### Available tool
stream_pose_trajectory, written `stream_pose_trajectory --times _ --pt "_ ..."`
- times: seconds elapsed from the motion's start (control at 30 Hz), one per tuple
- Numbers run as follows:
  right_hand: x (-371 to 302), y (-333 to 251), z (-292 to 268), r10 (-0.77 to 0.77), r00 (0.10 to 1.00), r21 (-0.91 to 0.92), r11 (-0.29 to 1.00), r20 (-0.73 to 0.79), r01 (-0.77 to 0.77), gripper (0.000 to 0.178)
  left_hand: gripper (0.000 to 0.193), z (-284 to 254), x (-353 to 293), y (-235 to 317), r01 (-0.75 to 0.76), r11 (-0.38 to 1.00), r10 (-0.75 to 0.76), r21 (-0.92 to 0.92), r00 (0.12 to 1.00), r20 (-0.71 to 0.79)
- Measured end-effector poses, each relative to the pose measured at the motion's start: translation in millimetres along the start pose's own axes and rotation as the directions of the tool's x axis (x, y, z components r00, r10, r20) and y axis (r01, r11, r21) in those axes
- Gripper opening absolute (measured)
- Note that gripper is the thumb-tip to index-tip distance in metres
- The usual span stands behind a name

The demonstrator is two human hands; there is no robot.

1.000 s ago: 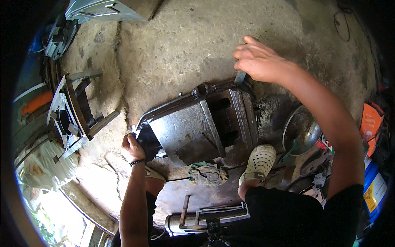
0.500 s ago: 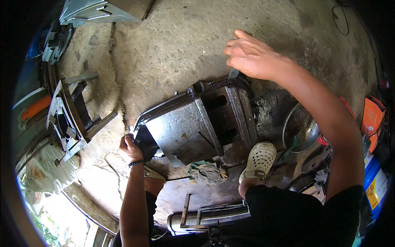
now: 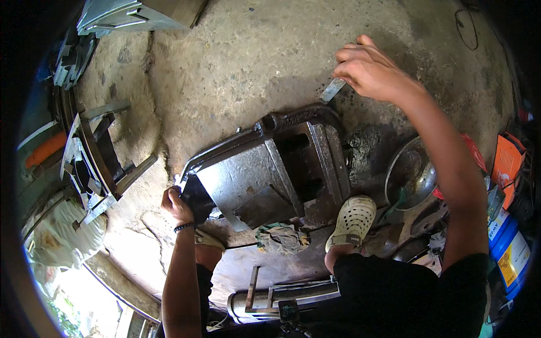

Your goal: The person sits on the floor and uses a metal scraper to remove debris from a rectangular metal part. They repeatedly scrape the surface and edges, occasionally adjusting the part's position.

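A heavy, greasy metal vise (image 3: 236, 172) lies on the floor in front of me, its jaws apart on the right side. My left hand (image 3: 177, 207) is closed round the vise's left end, beside a dark threaded part. Beyond the vise's far right corner, my right hand (image 3: 371, 69) pinches a flat metal strip (image 3: 332, 89). The strip's lower end points down toward the dark, oily rim, just apart from it as far as I can see. A loose dark plate (image 3: 266, 206) rests on the vise's near side.
A crumpled rag (image 3: 282, 239) lies between my feet, near a clog (image 3: 352, 222). At the right stand a round metal basin (image 3: 394, 181), an orange case (image 3: 507, 169) and a blue container (image 3: 510, 256). A metal frame (image 3: 93, 163) stands at the left.
My right hand has moved right and slightly away from the vise, lifting the metal strip off its far rim. My left hand keeps its place on the vise's left end.
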State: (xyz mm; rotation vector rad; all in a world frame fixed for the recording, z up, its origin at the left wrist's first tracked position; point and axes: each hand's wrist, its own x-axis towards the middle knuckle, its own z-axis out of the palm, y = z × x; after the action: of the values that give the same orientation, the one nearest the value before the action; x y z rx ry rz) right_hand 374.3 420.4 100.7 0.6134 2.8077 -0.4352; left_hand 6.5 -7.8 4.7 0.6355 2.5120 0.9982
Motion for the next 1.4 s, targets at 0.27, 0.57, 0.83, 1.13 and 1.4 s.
stream_pose_trajectory --times 0.27,0.57,0.83,1.13,1.4 --pt "0 -26 -2 -0.124 0.992 -0.105 0.987 -0.026 0.121 0.014 0.039 -1 1 1 -0.004 1.0 0.004 0.002 1.0 0.008" --pt "-28 -16 22 0.088 0.994 0.041 0.996 -0.066 -0.085 0.016 0.04 -3 3 -2 -0.015 1.0 0.015 0.025 1.0 0.012" --pt "-84 -53 74 0.459 0.852 0.169 0.888 -0.254 -0.428 0.025 0.041 -1 3 -7 -0.014 1.0 0.014 -0.017 1.0 -0.002" --pt "-73 -67 78 0.599 0.796 0.562 0.69 -0.089 -0.456 0.021 0.04 -2 6 -12 -0.02 0.999 0.02 -0.027 1.0 0.001" --pt "-67 -44 29 0.243 0.969 0.14 0.962 -0.04 -0.235 0.034 0.042 -3 7 -16 -0.037 0.999 0.038 -0.01 0.999 0.011"
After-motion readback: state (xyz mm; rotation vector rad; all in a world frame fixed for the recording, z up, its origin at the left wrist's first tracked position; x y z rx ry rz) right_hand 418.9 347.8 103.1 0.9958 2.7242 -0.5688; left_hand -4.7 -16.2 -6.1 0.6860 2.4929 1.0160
